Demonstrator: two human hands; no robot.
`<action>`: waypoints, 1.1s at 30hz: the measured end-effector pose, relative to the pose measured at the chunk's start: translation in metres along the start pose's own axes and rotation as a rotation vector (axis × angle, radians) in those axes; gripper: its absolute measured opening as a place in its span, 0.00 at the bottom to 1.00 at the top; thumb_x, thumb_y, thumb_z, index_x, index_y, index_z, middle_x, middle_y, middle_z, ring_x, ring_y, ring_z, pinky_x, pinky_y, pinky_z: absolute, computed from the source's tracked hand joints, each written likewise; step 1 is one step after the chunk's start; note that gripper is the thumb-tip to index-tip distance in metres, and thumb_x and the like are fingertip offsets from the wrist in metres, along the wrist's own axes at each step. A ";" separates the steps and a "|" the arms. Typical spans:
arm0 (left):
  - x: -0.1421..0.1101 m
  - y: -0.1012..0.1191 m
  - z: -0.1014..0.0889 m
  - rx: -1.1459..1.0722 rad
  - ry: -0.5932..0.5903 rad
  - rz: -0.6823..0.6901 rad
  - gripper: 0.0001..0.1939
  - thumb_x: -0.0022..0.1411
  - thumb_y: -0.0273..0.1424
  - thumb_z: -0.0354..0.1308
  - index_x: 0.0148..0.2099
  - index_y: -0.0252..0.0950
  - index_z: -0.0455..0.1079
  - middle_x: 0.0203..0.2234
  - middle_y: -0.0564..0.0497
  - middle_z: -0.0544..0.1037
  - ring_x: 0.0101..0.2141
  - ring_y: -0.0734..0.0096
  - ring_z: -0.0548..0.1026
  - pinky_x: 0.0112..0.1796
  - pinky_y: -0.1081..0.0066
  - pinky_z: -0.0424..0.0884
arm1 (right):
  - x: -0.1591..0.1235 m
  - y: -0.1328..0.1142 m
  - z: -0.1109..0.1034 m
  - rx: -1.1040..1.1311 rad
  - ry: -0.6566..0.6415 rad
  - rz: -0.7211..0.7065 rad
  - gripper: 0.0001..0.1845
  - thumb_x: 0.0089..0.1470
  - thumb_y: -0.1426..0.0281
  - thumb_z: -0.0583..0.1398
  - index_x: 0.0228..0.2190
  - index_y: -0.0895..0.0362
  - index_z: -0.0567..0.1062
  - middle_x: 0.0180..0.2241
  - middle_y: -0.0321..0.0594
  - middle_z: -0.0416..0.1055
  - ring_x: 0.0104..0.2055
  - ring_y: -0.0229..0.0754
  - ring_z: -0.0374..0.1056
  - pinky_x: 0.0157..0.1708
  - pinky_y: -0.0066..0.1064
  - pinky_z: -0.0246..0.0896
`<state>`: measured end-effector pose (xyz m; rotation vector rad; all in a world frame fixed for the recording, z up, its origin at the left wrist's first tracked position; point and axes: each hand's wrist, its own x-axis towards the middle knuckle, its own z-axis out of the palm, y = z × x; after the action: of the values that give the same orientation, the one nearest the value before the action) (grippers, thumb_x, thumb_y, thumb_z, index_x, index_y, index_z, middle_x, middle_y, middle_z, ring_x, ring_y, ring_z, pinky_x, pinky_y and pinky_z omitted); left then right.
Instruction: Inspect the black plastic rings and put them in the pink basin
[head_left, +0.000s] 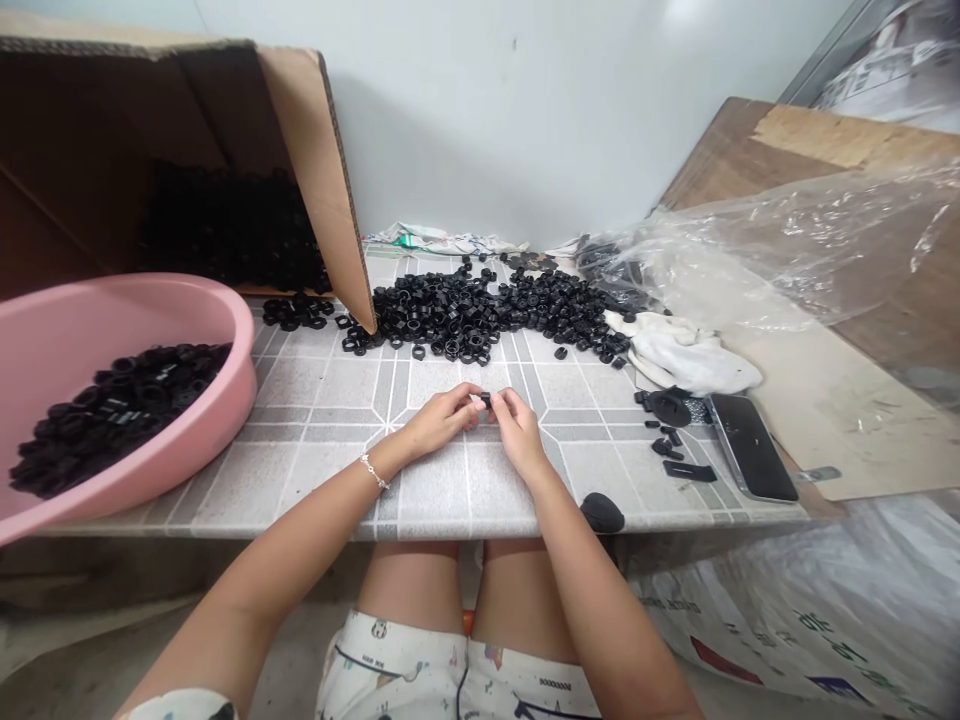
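My left hand (441,421) and my right hand (517,430) meet over the grey tile-patterned counter (337,440). Between their fingertips they pinch a small black plastic part (486,400), its shape mostly hidden by my fingers. Just beyond my hands lies a loose heap of black hexagonal plastic nuts (465,315). One stray nut (560,352) sits apart from the heap. A pink plastic basin (127,400) at my left holds many similar black pieces. A silver bracelet (373,471) circles my left wrist.
A cardboard box (300,130) of black parts stands behind the basin. To the right lie a white cloth (686,353), black plastic pieces (667,425), a smartphone (750,447), and a clear plastic sheet (780,250). A rounded black object (601,513) rests at the counter's front edge.
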<state>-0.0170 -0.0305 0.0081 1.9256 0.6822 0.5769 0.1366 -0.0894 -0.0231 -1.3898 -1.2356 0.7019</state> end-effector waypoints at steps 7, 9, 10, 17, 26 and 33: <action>0.004 -0.002 -0.001 -0.165 0.018 -0.100 0.19 0.64 0.46 0.50 0.39 0.33 0.65 0.29 0.50 0.73 0.27 0.73 0.71 0.33 0.69 0.69 | -0.002 -0.001 0.002 -0.163 -0.045 -0.112 0.14 0.61 0.57 0.49 0.31 0.53 0.63 0.30 0.37 0.65 0.35 0.43 0.63 0.37 0.35 0.56; 0.005 -0.004 0.000 -0.210 0.037 -0.082 0.16 0.61 0.42 0.55 0.42 0.33 0.65 0.34 0.49 0.73 0.31 0.72 0.73 0.37 0.68 0.70 | -0.002 0.000 0.003 -0.191 -0.056 -0.102 0.15 0.62 0.57 0.47 0.29 0.53 0.61 0.29 0.37 0.64 0.35 0.43 0.63 0.37 0.35 0.56; 0.005 -0.005 0.001 -0.199 0.054 -0.061 0.15 0.59 0.39 0.57 0.43 0.34 0.64 0.36 0.49 0.73 0.33 0.71 0.73 0.39 0.67 0.70 | -0.002 0.001 0.003 -0.206 -0.059 -0.094 0.16 0.62 0.57 0.46 0.28 0.53 0.60 0.28 0.37 0.64 0.35 0.44 0.62 0.37 0.36 0.55; 0.003 -0.003 0.001 -0.027 0.117 0.056 0.18 0.59 0.36 0.58 0.50 0.37 0.62 0.43 0.47 0.72 0.41 0.68 0.73 0.43 0.67 0.69 | -0.001 0.003 0.004 -0.157 -0.042 -0.051 0.17 0.63 0.57 0.44 0.28 0.52 0.60 0.26 0.35 0.63 0.32 0.43 0.63 0.36 0.35 0.56; 0.004 -0.001 -0.004 -0.183 0.040 -0.048 0.17 0.59 0.43 0.57 0.37 0.33 0.67 0.30 0.50 0.74 0.33 0.69 0.72 0.38 0.68 0.68 | -0.002 0.001 0.002 -0.195 -0.096 -0.122 0.14 0.63 0.58 0.45 0.31 0.52 0.60 0.30 0.36 0.64 0.35 0.43 0.63 0.37 0.36 0.56; 0.006 -0.002 -0.004 -0.148 0.108 0.018 0.13 0.58 0.39 0.60 0.40 0.34 0.67 0.35 0.49 0.74 0.36 0.70 0.71 0.41 0.69 0.67 | -0.003 -0.002 0.001 -0.219 -0.116 -0.117 0.15 0.63 0.58 0.46 0.29 0.52 0.59 0.29 0.35 0.63 0.34 0.43 0.62 0.36 0.34 0.54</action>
<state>-0.0158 -0.0232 0.0090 1.7749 0.6715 0.7271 0.1343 -0.0921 -0.0223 -1.4562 -1.5092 0.5865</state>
